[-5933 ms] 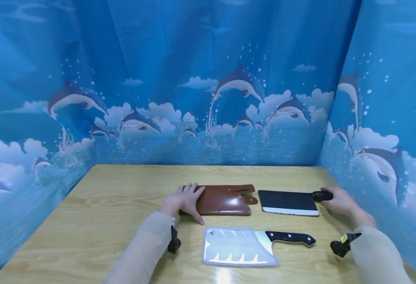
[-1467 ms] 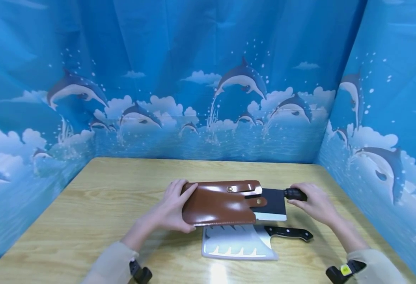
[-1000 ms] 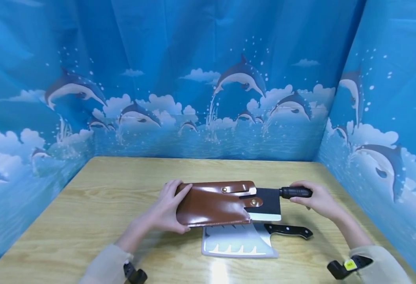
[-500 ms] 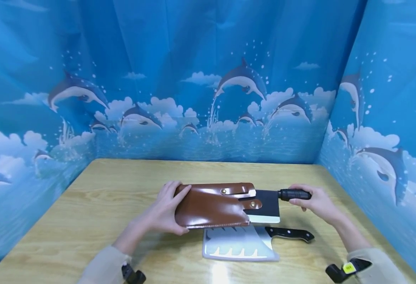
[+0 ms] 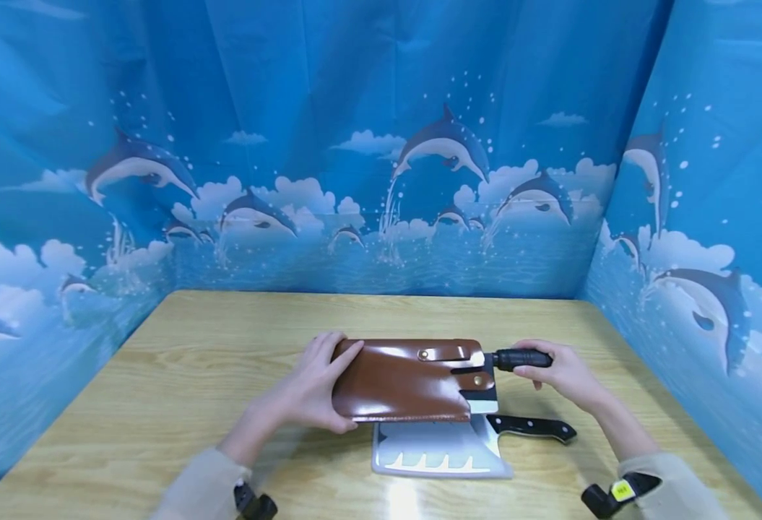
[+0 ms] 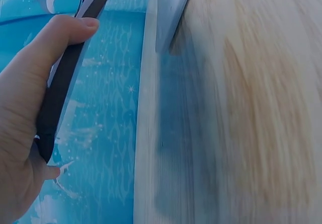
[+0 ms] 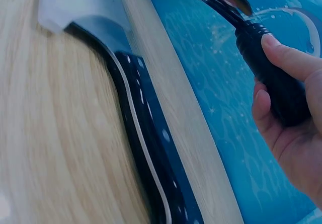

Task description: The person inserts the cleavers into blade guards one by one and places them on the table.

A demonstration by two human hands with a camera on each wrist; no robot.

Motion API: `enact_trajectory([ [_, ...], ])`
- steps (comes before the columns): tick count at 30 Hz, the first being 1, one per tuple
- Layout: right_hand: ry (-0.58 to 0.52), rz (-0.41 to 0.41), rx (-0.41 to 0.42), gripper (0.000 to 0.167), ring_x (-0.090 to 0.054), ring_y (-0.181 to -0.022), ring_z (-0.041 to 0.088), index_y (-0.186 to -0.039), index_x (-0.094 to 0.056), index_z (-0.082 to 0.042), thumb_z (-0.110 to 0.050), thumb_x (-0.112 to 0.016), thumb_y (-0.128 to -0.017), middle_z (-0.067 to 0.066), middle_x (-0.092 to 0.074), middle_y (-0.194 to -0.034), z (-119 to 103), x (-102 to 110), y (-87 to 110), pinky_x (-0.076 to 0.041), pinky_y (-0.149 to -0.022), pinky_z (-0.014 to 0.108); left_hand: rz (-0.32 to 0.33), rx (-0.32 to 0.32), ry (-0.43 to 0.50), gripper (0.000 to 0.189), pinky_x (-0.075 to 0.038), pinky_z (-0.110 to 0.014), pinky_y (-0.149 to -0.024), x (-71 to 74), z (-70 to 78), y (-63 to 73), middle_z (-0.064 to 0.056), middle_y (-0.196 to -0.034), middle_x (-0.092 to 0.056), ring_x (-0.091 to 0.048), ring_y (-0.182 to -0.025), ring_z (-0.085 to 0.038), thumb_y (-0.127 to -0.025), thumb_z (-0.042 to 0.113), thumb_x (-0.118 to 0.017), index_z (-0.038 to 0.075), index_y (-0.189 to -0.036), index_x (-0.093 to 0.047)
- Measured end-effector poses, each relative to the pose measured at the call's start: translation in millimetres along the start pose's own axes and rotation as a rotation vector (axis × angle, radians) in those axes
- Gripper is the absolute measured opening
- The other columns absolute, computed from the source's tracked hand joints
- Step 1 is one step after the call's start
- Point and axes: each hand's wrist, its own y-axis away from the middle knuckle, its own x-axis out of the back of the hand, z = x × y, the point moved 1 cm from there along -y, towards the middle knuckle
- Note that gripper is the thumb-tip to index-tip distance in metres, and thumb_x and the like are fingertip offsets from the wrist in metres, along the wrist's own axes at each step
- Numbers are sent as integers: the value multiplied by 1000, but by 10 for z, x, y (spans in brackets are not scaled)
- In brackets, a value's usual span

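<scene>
My left hand grips the closed left end of a brown leather knife sheath, thumb and fingers on its opposite edges. The left wrist view shows the sheath edge-on, raised over the table. My right hand holds the round black handle of a cleaver, fingers curled round it. Most of the cleaver's blade is hidden inside the sheath; a short dark strip with a bright edge shows at the mouth. One strap with a brass snap lies over that strip.
A second cleaver in a translucent blade cover lies on the wooden table, partly under the sheath in the head view. Its black riveted handle points right. Blue dolphin-print curtains stand behind and at both sides.
The cleaver, earlier lying apart from the sheath, now sits mostly inside it. In the last half second the sheath shifted right and the handle left, and less blade shows.
</scene>
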Motion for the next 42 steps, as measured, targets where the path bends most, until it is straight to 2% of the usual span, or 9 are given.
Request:
enact_trajectory([
  [5,-18,-29,23,49,-56,-59,20,-123,-53,2,-21,-69,-83,17,-61,-80,-25,-94,-36,-45,-55,33,4,-19,18,112,-29,-56,-100,-33,23,-3,-23,-136,-28,-25,-126,-41,-51,52,-79,6,-143,-33],
  [12,-68,-37,16,48,-59,-65,27,-123,-52,4,-19,-69,-83,17,-61,-89,-39,-160,-53,-47,-61,36,3,5,20,114,-28,-56,-101,-56,7,26,-23,-137,-28,-24,-127,-41,-50,52,-80,8,-144,-32],
  [19,-98,-52,48,45,-60,-64,22,-121,-52,4,-15,-68,-84,17,-61,-89,-43,-218,-64,-49,-64,36,5,-6,26,113,-27,-56,-101,-34,15,9,-22,-137,-28,-24,-127,-40,-50,51,-79,7,-143,-33],
  [27,-154,-170,98,46,-60,-75,32,-126,-45,8,-13,-60,-89,21,-57,-99,-80,-202,-58,-50,-69,32,-13,-13,13,114,-29,-55,-101,-43,25,-8,-21,-136,-28,-26,-126,-39,-51,53,-79,7,-144,-32],
  [34,-213,-244,87,50,-58,-88,34,-126,-44,8,-2,-59,-79,20,-55,-106,-71,-173,-47,-49,-74,32,-29,-14,20,116,-30,-55,-100,-68,12,5,-21,-137,-28,-25,-127,-39,-50,53,-79,6,-144,-30],
  [39,-238,-246,68,55,-57,-90,35,-126,-41,10,1,-59,-75,20,-56,-103,-107,-159,-49,-49,-75,32,-19,-22,25,115,-31,-54,-100,-64,5,-8,-20,-136,-29,-26,-126,-38,-50,54,-79,7,-144,-31],
  [42,-225,-233,50,56,-58,-88,31,-126,-39,10,1,-59,-74,19,-57,-102,-141,-161,-56,-49,-74,32,-19,-21,29,115,-31,-54,-99,-59,3,-16,-19,-136,-29,-27,-126,-37,-50,54,-78,7,-144,-31],
])
